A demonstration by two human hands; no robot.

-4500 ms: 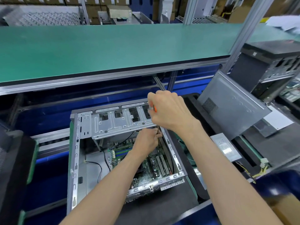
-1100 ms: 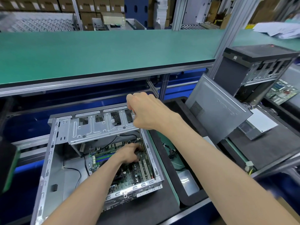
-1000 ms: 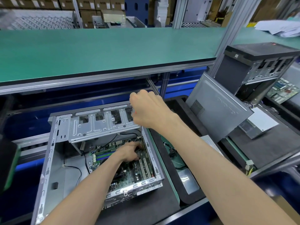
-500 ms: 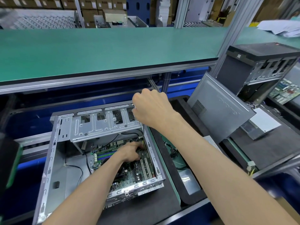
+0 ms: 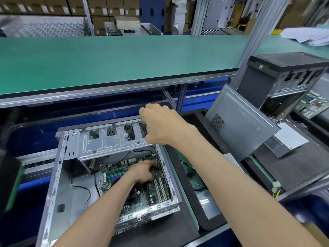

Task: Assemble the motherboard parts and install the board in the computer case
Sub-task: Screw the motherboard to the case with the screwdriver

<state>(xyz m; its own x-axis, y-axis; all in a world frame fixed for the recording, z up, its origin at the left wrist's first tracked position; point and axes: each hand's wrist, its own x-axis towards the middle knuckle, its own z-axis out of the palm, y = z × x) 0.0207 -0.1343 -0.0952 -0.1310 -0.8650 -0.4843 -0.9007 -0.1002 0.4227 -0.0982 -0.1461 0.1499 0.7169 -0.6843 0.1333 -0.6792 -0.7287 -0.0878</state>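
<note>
little changed from half-second earlier: both hands kept same spots. right hand fisted above drive cage, centre frame; whatever it gripped hidden. left hand inside case, fingers curled down on motherboard, lower centre; hold unclear. one open case, one motherboard, one side panel leaning at right.

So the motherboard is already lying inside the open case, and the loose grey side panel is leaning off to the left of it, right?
Not quite. The head view shows the motherboard inside the open case, with the left hand resting on it, but the loose grey side panel leans to the right of the case, not the left.
</note>
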